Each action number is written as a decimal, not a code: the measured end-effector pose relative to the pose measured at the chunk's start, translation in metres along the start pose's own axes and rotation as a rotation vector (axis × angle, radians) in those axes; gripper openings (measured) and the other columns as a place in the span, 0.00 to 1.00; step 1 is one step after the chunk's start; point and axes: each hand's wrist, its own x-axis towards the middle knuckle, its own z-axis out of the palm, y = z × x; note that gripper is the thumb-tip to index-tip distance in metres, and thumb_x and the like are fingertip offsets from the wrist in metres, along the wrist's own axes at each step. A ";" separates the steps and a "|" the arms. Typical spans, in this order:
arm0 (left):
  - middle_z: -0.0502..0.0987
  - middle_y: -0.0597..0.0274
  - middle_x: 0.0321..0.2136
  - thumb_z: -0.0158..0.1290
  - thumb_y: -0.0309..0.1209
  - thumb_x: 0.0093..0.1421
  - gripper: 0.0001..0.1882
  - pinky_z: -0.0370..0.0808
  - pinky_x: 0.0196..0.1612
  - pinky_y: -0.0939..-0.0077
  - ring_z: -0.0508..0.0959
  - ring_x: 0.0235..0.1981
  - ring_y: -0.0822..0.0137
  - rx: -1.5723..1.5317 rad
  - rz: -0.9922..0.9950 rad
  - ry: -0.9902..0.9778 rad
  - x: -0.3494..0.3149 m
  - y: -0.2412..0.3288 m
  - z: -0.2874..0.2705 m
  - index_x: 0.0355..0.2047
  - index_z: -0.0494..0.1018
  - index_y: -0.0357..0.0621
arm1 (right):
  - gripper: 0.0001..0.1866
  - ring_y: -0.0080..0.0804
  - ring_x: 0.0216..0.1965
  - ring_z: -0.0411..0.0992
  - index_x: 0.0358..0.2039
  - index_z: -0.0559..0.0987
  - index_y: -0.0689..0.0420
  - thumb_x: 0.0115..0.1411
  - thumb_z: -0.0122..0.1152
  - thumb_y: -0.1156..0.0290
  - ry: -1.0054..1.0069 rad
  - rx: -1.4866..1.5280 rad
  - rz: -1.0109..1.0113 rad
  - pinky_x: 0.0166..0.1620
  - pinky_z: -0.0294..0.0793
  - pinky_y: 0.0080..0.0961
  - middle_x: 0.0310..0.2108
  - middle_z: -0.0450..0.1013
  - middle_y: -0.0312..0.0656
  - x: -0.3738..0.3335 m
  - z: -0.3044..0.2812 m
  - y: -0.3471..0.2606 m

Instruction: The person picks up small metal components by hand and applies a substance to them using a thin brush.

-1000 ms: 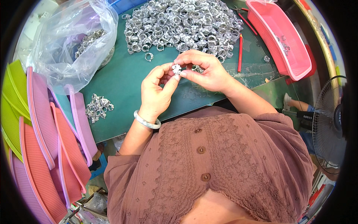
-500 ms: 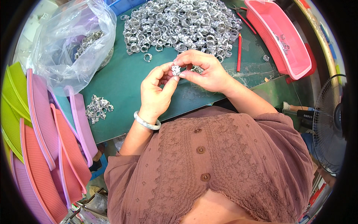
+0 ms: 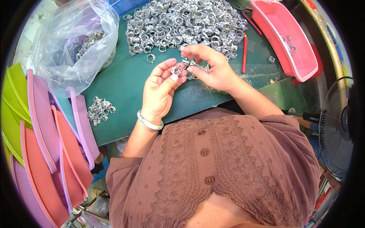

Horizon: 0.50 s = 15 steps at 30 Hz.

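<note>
The person's left hand (image 3: 157, 87) has its thumb and fingertips pinched closed on a small silver-coloured ring (image 3: 176, 70), raised over the green table (image 3: 121, 91) in front of a brown blouse (image 3: 228, 152). A pale bangle (image 3: 149, 122) circles that wrist. Just beside it, the right hand (image 3: 217, 70) is partly open, thumb and forefinger well parted, with the thumb tip close to the held ring. Under that palm I make out a cluster of similar rings (image 3: 197, 68), though I can't tell whether the palm touches them. Beyond both hands spreads a big heap of rings (image 3: 182, 28), with one loose ring (image 3: 151, 58) near its lower left edge. A smaller pile (image 3: 101, 110) sits toward the table's left side, and a clear plastic bag (image 3: 49, 57) with more rings inside stands behind it. Off to the right lie a slim red tool (image 3: 244, 53) and red-handled pliers (image 3: 254, 21), next to a pink basket (image 3: 304, 57) holding a few small pieces. Green, purple and coral baskets (image 3: 42, 174) lean together at the far left.
</note>
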 end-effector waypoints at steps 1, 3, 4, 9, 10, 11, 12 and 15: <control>0.70 0.52 0.41 0.46 0.21 0.56 0.16 0.71 0.44 0.74 0.73 0.40 0.65 -0.019 -0.002 -0.010 0.000 0.000 -0.001 0.46 0.62 0.36 | 0.20 0.31 0.35 0.70 0.41 0.72 0.57 0.45 0.58 0.80 0.011 -0.032 -0.012 0.36 0.70 0.22 0.38 0.71 0.40 0.000 -0.002 0.003; 0.69 0.50 0.43 0.44 0.20 0.57 0.17 0.70 0.46 0.72 0.73 0.41 0.63 -0.057 -0.005 -0.026 -0.001 0.000 -0.005 0.47 0.61 0.37 | 0.19 0.33 0.35 0.70 0.41 0.72 0.57 0.45 0.57 0.80 0.031 -0.093 -0.037 0.37 0.70 0.24 0.38 0.71 0.41 0.001 -0.005 0.008; 0.69 0.49 0.43 0.44 0.20 0.56 0.17 0.70 0.47 0.71 0.72 0.42 0.63 -0.078 -0.013 -0.020 -0.001 0.001 -0.006 0.47 0.61 0.36 | 0.18 0.37 0.35 0.69 0.39 0.73 0.57 0.44 0.56 0.81 0.055 -0.166 -0.075 0.38 0.69 0.28 0.36 0.71 0.41 0.002 -0.006 0.007; 0.70 0.50 0.42 0.41 0.17 0.53 0.18 0.70 0.48 0.70 0.71 0.44 0.62 -0.122 -0.027 0.012 -0.002 0.003 -0.015 0.46 0.63 0.35 | 0.11 0.37 0.37 0.66 0.32 0.75 0.57 0.45 0.56 0.78 -0.050 -0.545 -0.185 0.41 0.63 0.30 0.33 0.69 0.39 0.006 -0.011 0.015; 0.70 0.51 0.41 0.41 0.17 0.52 0.18 0.70 0.46 0.71 0.71 0.43 0.63 -0.120 -0.031 0.025 -0.002 0.005 -0.017 0.46 0.64 0.35 | 0.10 0.37 0.37 0.66 0.31 0.75 0.57 0.45 0.56 0.77 -0.098 -0.621 -0.186 0.42 0.62 0.31 0.33 0.69 0.39 0.006 -0.012 0.015; 0.70 0.53 0.40 0.41 0.18 0.52 0.18 0.70 0.44 0.72 0.72 0.41 0.64 -0.118 -0.035 0.037 -0.003 0.006 -0.018 0.45 0.64 0.35 | 0.09 0.35 0.37 0.65 0.30 0.75 0.56 0.45 0.56 0.76 -0.118 -0.657 -0.188 0.42 0.61 0.30 0.32 0.68 0.38 0.007 -0.011 0.015; 0.71 0.54 0.40 0.41 0.18 0.51 0.18 0.71 0.43 0.73 0.72 0.40 0.65 -0.115 -0.039 0.050 -0.004 0.007 -0.019 0.44 0.65 0.35 | 0.08 0.34 0.36 0.64 0.29 0.75 0.55 0.45 0.57 0.75 -0.139 -0.692 -0.189 0.42 0.60 0.30 0.31 0.68 0.37 0.008 -0.009 0.014; 0.72 0.59 0.36 0.43 0.21 0.53 0.15 0.69 0.35 0.79 0.72 0.33 0.70 -0.059 -0.052 0.119 -0.003 0.006 -0.024 0.42 0.66 0.36 | 0.07 0.32 0.36 0.63 0.27 0.76 0.54 0.44 0.57 0.74 -0.204 -0.727 -0.224 0.42 0.58 0.30 0.28 0.66 0.35 0.013 0.000 0.010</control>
